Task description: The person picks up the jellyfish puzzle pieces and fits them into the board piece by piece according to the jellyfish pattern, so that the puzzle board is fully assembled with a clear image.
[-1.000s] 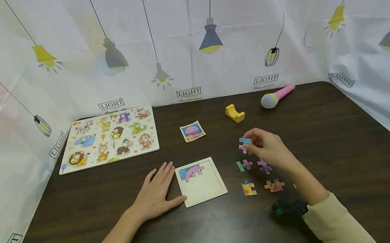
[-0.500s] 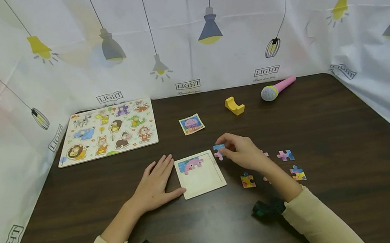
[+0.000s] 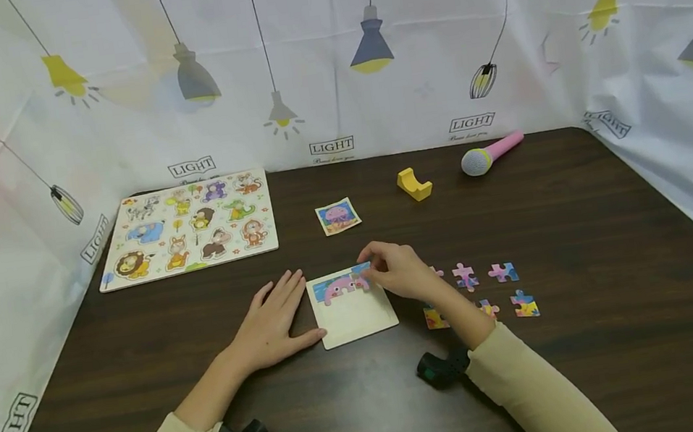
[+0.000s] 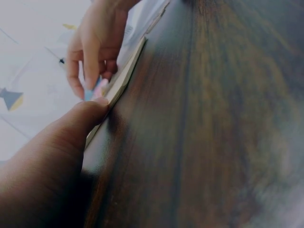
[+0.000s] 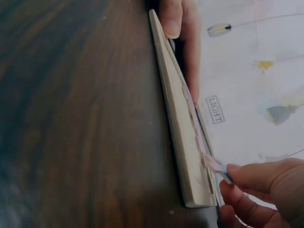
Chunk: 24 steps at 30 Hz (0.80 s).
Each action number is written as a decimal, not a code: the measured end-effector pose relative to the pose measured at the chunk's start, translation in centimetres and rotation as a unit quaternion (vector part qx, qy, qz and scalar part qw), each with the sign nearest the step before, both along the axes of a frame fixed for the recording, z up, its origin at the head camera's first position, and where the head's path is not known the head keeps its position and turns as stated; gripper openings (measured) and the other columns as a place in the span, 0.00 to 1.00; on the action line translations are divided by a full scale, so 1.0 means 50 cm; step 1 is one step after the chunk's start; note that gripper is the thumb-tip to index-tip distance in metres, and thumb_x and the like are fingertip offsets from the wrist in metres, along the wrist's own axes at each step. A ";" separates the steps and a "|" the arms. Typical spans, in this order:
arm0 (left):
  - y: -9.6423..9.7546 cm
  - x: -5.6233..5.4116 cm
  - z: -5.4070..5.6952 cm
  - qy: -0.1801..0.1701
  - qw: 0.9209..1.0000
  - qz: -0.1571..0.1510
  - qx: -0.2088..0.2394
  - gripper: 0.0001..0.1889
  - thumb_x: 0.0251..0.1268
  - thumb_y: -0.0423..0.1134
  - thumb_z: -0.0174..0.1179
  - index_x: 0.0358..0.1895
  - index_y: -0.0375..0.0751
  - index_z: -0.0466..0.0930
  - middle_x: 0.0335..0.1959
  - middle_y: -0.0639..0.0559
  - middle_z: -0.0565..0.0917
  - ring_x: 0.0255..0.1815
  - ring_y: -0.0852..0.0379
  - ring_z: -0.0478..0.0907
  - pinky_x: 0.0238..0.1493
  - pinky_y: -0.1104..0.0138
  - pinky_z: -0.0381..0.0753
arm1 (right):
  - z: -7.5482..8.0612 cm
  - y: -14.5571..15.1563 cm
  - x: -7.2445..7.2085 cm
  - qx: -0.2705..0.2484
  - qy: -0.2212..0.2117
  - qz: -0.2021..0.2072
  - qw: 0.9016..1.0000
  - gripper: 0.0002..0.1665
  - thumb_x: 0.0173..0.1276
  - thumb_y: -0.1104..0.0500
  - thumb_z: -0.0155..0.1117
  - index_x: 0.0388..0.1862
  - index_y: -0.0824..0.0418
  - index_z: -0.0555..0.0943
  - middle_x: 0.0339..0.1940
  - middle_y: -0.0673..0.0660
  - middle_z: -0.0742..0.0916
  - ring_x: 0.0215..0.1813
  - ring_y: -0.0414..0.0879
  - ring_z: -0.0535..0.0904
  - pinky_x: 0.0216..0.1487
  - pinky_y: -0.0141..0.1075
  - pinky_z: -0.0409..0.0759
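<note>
I record the right hand [image 3: 399, 273], fingers pinching a blue-and-pink jigsaw piece [image 3: 359, 270] at the one o'clock corner of a square, pale wooden puzzle tray [image 3: 354, 321]. The left hand [image 3: 269, 327] lies at nine o'clock, fingers extended, thumb touching the tray's edge. Six multicoloured pieces [image 3: 465, 275] lie on the dark brown tabletop [image 3: 345, 406] at three o'clock.

On my feed, around the puzzle tray [image 3: 355, 323], animal board [image 3: 190, 235] at ten o'clock, card [image 3: 338, 216] at twelve, block [image 3: 413, 187] at one, microphone [image 3: 489, 154] at two, loose pieces [image 3: 464, 278] at three
</note>
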<state>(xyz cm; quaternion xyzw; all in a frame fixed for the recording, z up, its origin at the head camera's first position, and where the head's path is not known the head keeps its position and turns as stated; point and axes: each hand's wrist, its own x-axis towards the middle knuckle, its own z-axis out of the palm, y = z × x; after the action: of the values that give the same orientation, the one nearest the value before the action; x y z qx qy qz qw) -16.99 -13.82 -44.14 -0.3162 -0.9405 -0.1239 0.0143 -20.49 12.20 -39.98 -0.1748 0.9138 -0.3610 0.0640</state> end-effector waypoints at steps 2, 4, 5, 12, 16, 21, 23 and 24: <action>-0.001 0.000 -0.001 0.003 1.000 0.001 -0.001 0.49 0.57 0.74 0.38 0.71 0.37 0.49 0.73 0.46 0.48 0.73 0.51 0.42 0.67 0.51 0.43 | -0.005 -0.005 -0.004 0.004 -0.001 -0.005 1.000 0.09 0.62 0.61 0.62 0.42 0.61 0.79 0.23 0.51 0.76 0.24 0.43 0.68 0.23 0.32 0.67; -0.002 0.000 -0.001 0.006 1.000 0.001 0.000 0.49 0.57 0.73 0.38 0.71 0.37 0.49 0.73 0.46 0.49 0.73 0.51 0.42 0.67 0.51 0.44 | -0.010 -0.008 -0.006 0.008 0.003 -0.012 1.000 0.09 0.62 0.60 0.63 0.40 0.61 0.80 0.22 0.51 0.76 0.23 0.43 0.68 0.23 0.32 0.67; -0.002 0.000 -0.001 0.007 1.000 0.000 0.002 0.49 0.57 0.73 0.39 0.71 0.37 0.49 0.73 0.45 0.49 0.72 0.51 0.42 0.66 0.51 0.44 | -0.013 -0.009 -0.007 0.007 0.005 -0.017 1.000 0.09 0.61 0.60 0.64 0.40 0.61 0.80 0.22 0.51 0.77 0.23 0.43 0.68 0.23 0.32 0.67; 0.000 0.001 0.001 0.007 1.000 -0.002 0.006 0.49 0.57 0.73 0.39 0.71 0.36 0.49 0.72 0.45 0.49 0.72 0.50 0.43 0.66 0.51 0.44 | -0.027 -0.014 -0.008 0.004 0.020 -0.037 0.999 0.10 0.59 0.58 0.67 0.39 0.61 0.81 0.22 0.51 0.76 0.24 0.43 0.69 0.23 0.32 0.66; 0.001 -0.001 0.001 0.013 1.000 0.000 0.006 0.49 0.57 0.73 0.40 0.71 0.36 0.50 0.72 0.45 0.50 0.72 0.51 0.44 0.66 0.51 0.45 | -0.031 -0.017 -0.006 0.009 0.041 -0.040 0.998 0.11 0.58 0.57 0.68 0.38 0.60 0.82 0.23 0.51 0.76 0.27 0.44 0.68 0.26 0.33 0.66; 0.001 -0.003 -0.002 0.015 1.000 0.000 0.005 0.49 0.57 0.73 0.39 0.71 0.36 0.50 0.72 0.45 0.51 0.72 0.50 0.44 0.66 0.51 0.45 | -0.032 -0.019 -0.002 0.012 0.060 -0.038 0.997 0.10 0.57 0.56 0.69 0.36 0.60 0.84 0.25 0.52 0.75 0.30 0.46 0.68 0.30 0.36 0.66; 0.000 -0.002 -0.004 0.011 1.000 0.001 0.004 0.49 0.57 0.73 0.39 0.71 0.37 0.50 0.72 0.45 0.50 0.72 0.51 0.44 0.66 0.51 0.45 | -0.034 -0.019 0.000 0.012 0.061 -0.036 0.997 0.10 0.57 0.56 0.68 0.36 0.59 0.84 0.26 0.52 0.76 0.30 0.46 0.68 0.30 0.36 0.67; 0.000 -0.001 -0.005 0.008 1.000 0.001 0.003 0.49 0.57 0.73 0.39 0.71 0.37 0.50 0.72 0.45 0.50 0.72 0.51 0.43 0.66 0.51 0.45 | -0.036 -0.019 0.001 0.011 0.060 -0.035 0.997 0.10 0.57 0.56 0.68 0.36 0.59 0.84 0.26 0.52 0.76 0.30 0.46 0.68 0.30 0.36 0.67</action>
<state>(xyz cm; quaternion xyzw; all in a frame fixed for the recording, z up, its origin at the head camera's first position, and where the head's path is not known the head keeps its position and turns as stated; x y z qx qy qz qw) -17.04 -13.84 -44.37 -0.3158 -0.9404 -0.1244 0.0232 -20.45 11.22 -41.75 -0.1636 0.9256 -0.3414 -0.0020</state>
